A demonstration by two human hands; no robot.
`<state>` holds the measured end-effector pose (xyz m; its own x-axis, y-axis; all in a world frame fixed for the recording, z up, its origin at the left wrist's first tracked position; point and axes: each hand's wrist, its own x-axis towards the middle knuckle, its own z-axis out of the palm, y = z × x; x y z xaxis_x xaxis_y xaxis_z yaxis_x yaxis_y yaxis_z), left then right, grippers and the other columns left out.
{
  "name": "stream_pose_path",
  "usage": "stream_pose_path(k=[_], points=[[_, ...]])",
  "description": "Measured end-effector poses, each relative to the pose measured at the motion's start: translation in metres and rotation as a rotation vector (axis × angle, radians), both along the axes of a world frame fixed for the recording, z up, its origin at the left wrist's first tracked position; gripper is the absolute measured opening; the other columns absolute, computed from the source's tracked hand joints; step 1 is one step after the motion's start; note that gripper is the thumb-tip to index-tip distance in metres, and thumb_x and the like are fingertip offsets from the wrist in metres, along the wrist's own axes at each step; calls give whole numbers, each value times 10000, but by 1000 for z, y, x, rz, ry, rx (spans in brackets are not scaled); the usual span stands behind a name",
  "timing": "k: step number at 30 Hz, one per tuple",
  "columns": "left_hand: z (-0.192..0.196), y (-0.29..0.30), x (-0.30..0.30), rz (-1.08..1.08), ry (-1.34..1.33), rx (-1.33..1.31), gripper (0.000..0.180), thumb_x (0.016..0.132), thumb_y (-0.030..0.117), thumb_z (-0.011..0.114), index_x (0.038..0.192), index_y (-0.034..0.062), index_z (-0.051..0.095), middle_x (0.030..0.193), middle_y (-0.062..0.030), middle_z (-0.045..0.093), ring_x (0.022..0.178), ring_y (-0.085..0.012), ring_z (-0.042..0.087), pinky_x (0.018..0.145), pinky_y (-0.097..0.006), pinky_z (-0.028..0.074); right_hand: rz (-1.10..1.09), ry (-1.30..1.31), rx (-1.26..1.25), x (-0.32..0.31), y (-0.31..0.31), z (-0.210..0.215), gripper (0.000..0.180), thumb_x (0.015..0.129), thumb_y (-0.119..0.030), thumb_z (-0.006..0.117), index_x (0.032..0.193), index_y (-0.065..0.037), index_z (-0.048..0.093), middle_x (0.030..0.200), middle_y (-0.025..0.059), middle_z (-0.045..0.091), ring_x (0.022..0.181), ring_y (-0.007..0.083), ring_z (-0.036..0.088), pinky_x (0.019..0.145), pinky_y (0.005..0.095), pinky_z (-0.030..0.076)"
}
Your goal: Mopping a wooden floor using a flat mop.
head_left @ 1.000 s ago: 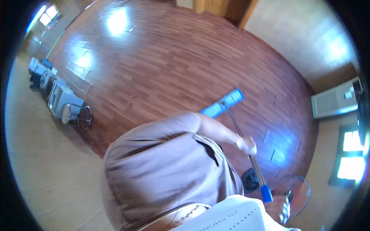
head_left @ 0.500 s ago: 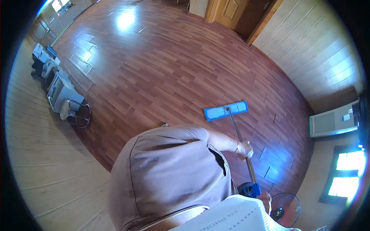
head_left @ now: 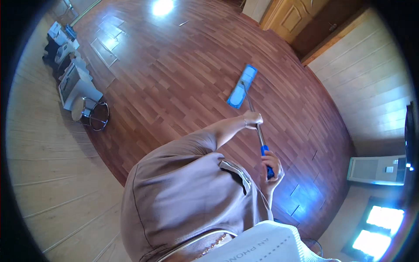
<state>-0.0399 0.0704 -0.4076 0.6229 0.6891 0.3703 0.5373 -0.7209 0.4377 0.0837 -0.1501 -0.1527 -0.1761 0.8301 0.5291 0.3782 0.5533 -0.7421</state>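
A flat mop [head_left: 238,94] with a blue rectangular head lies on the wood-look floor ahead of me, its long side slanting steeply. Its metal pole [head_left: 261,136] runs back toward me from the middle of the head. My left hand [head_left: 252,118], with a bracelet at the wrist, is closed around the pole fairly low down. Nearer to me, my right hand [head_left: 274,171] grips the blue handle [head_left: 269,172] at the upper end. Both arms reach forward, the left one coming out of a brown sleeve.
A round-seated metal stool [head_left: 80,109] and white cabinets [head_left: 78,89] line the left wall. At the far right is a wooden door [head_left: 297,19]. A white floor-standing unit [head_left: 377,170] stands right, near a bright window [head_left: 377,229]. A fan [head_left: 315,246] shows partly at the lower right.
The mop head has moved away from me and slightly left, turning from nearly crosswise to a steep slant. Both hands have moved forward with the pole, and the right hand now shows fully.
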Motion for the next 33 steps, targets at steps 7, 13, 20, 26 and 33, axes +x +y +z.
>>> stream_pose_path(k=[7,13,20,26,33], points=[[11,14,-144,381,133,-141,55,692,198,591,688,148,613,777,-74,632,808,-306,647,638,-462,535,282,44,-130,-66,65,-22,65,790,-71,680,826,-38,638,930,134,690,1043,334,639,962,466,455],[8,-25,-267,608,162,-224,97,639,187,618,666,119,555,748,-95,604,793,-303,620,632,-421,502,615,-112,-139,-133,96,-29,167,725,-105,722,870,-74,645,998,113,684,1116,316,601,1012,485,376],[9,-121,-345,905,70,-287,190,648,162,702,645,99,522,736,-85,590,779,-321,592,617,-435,475,954,-195,-212,-189,94,-20,145,718,-163,728,811,-81,653,1020,87,675,1149,286,575,1045,484,325],[26,-207,-350,1048,67,-323,140,633,154,682,632,111,550,770,-96,618,840,-348,608,649,-459,498,1119,-220,-292,-187,79,-24,105,770,-170,668,816,-77,657,995,58,673,1164,262,567,1068,497,271],[17,-279,-319,1220,-108,-181,277,707,229,735,638,78,514,724,-156,578,756,-385,568,705,-476,466,1257,-124,-394,-167,66,-12,99,792,-162,641,817,-70,666,952,33,680,1140,235,578,1038,490,276]])
